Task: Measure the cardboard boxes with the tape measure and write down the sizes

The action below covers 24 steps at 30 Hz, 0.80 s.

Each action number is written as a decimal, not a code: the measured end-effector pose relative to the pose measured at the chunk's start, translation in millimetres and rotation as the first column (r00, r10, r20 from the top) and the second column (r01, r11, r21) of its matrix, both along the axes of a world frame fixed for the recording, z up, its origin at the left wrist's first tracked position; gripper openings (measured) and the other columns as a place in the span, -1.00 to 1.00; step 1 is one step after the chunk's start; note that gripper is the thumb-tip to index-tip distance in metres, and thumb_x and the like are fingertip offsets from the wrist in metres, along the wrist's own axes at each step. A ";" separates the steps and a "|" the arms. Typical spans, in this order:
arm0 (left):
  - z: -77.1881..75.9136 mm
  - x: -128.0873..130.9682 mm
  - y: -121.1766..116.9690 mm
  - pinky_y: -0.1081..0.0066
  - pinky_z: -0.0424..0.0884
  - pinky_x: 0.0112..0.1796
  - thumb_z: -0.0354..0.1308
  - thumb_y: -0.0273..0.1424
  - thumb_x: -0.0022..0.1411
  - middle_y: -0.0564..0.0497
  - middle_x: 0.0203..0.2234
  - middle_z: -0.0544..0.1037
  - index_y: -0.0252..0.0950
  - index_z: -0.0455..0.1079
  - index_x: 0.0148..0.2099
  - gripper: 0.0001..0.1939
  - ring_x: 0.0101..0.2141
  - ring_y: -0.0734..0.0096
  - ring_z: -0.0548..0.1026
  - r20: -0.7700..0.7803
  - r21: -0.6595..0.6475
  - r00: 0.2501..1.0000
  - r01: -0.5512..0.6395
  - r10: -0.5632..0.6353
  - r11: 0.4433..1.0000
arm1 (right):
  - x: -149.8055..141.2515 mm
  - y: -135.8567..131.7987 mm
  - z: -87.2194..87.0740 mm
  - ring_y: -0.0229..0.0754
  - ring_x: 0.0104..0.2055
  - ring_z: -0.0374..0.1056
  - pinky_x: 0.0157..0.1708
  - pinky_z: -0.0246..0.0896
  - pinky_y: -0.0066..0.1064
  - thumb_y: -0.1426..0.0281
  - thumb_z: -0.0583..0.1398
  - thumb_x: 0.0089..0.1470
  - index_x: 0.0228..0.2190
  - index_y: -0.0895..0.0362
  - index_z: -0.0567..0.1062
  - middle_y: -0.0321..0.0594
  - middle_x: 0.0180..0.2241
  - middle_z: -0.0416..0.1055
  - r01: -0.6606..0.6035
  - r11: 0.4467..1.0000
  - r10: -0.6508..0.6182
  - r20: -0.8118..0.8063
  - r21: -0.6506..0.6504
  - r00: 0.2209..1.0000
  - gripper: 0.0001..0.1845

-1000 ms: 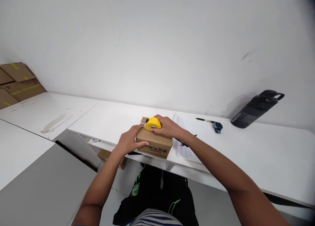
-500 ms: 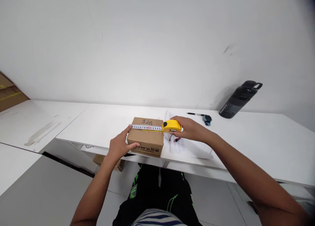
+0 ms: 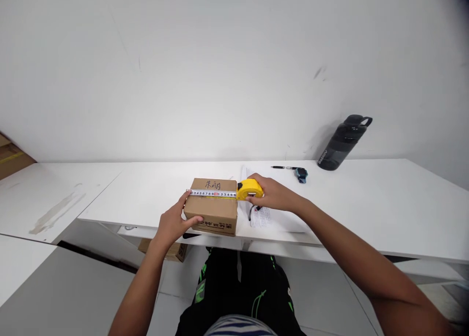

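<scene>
A small brown cardboard box with handwriting on its lid sits at the near edge of the white desk. My left hand grips the box's left end, with the thumb on its front face and a finger pinning the end of the tape blade at the top left corner. The white blade lies stretched across the lid. My right hand is closed around the yellow tape measure case, held just past the box's right edge.
Under my right hand lie sheets of paper and a pen. Farther back are a black pen, a small blue gadget and a dark water bottle leaning on the wall. Cardboard boxes stand at far left.
My right hand has drawn the yellow case rightward from the box's left part to past its right edge, pulling the blade out across the lid. My left hand stayed at the left end.
</scene>
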<state>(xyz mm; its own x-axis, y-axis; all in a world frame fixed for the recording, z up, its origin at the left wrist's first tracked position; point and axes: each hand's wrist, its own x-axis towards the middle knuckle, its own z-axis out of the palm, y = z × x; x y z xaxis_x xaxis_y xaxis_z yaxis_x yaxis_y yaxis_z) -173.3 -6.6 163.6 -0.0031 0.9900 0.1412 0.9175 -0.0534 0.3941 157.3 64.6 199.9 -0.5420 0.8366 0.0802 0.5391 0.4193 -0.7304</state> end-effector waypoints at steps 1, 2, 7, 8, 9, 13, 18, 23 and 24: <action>0.5 0.3 -0.5 0.24 0.40 -0.11 0.17 0.06 0.12 -0.02 0.20 0.38 0.03 -0.07 0.39 -0.12 -0.06 0.08 0.53 0.002 -0.001 1.000 0.000 0.000 1.000 | -0.2 0.1 -1.1 -0.12 -0.37 0.41 -0.43 0.26 -0.32 0.24 0.21 0.03 -0.16 0.05 0.31 -0.21 -0.29 0.47 0.002 1.000 -0.002 0.004 0.002 1.000 -0.67; 1.0 0.7 -0.8 0.25 0.40 -0.11 0.16 0.06 0.12 -0.01 0.21 0.37 0.03 -0.07 0.39 -0.12 -0.05 0.08 0.52 0.004 -0.004 1.000 0.000 0.000 1.000 | 0.6 0.0 -2.8 -0.11 -0.36 0.41 -0.41 0.27 -0.31 0.22 0.21 0.04 -0.14 0.05 0.31 -0.21 -0.28 0.47 0.000 1.000 0.000 0.004 -0.002 1.000 -0.65; 3.1 1.6 1.0 0.24 0.39 -0.09 0.14 0.05 0.14 0.01 0.19 0.39 0.05 -0.09 0.39 -0.14 -0.03 0.08 0.51 0.002 -0.023 1.000 0.003 -0.003 1.000 | 13.4 -1.7 -13.6 -0.01 -0.07 0.40 -0.13 0.32 -0.16 0.10 0.28 0.01 0.27 -0.05 0.00 -0.05 0.06 0.36 0.012 1.000 -0.011 -0.052 0.022 0.999 -0.10; 3.5 1.7 1.7 0.24 0.39 -0.10 0.13 0.05 0.14 0.02 0.19 0.39 0.06 -0.09 0.39 -0.15 -0.04 0.08 0.51 -0.005 -0.026 1.000 0.001 -0.001 1.000 | 17.4 -1.2 -16.1 0.01 0.00 0.36 -0.07 0.29 -0.13 0.09 0.29 -0.01 0.31 -0.07 -0.10 -0.03 0.13 0.30 0.022 0.999 -0.018 -0.089 0.045 0.996 0.00; 3.8 1.8 2.3 0.25 0.39 -0.12 0.13 0.05 0.15 0.01 0.18 0.40 0.06 -0.09 0.39 -0.16 -0.06 0.09 0.52 -0.013 -0.027 1.000 -0.003 0.002 1.000 | 22.0 0.0 -19.4 0.01 0.06 0.33 -0.02 0.27 -0.12 0.09 0.28 0.01 0.32 -0.08 -0.15 -0.02 0.18 0.24 0.038 0.997 -0.028 -0.139 0.071 0.990 0.03; 4.8 2.9 4.1 0.27 0.40 -0.19 0.11 0.06 0.15 -0.04 0.14 0.44 0.04 -0.08 0.39 -0.16 -0.15 0.11 0.55 -0.048 -0.021 0.999 -0.025 0.024 0.999 | 47.8 13.2 -49.5 -0.07 0.00 0.38 -0.05 0.28 -0.16 0.15 -0.04 0.29 0.28 -0.01 0.03 -0.05 0.07 0.37 0.288 0.938 -0.244 -0.221 0.191 0.944 -0.42; 7.0 6.8 7.0 0.29 0.40 -0.27 0.09 0.07 0.14 -0.02 0.09 0.48 0.05 -0.08 0.38 -0.17 -0.23 0.14 0.56 -0.076 -0.029 0.997 -0.037 0.035 0.999 | 76.8 33.3 -110.6 0.01 -0.26 0.46 -0.28 0.26 -0.23 0.31 0.06 0.23 0.14 0.09 0.32 -0.04 -0.27 0.54 0.301 0.915 -0.383 0.346 0.268 0.856 -0.54; 7.4 9.8 11.1 0.30 0.41 -0.31 0.08 0.08 0.13 -0.02 0.08 0.49 0.06 -0.07 0.37 -0.17 -0.30 0.17 0.57 -0.082 -0.036 0.995 -0.056 0.053 0.998 | 79.0 50.0 -135.6 -0.04 -0.29 0.46 -0.31 0.21 -0.32 0.33 0.10 0.22 0.00 0.06 0.43 -0.06 -0.28 0.55 0.242 0.933 -0.335 0.392 0.268 0.857 -0.68; 7.3 10.1 11.5 0.29 0.41 -0.31 0.08 0.09 0.12 -0.02 0.08 0.48 0.06 -0.07 0.37 -0.17 -0.30 0.17 0.57 -0.084 -0.036 0.995 -0.058 0.055 0.998 | 77.8 53.5 -134.9 -0.06 -0.30 0.46 -0.32 0.20 -0.34 0.33 0.11 0.20 -0.01 0.04 0.43 -0.09 -0.29 0.55 0.232 0.935 -0.326 0.391 0.269 0.861 -0.68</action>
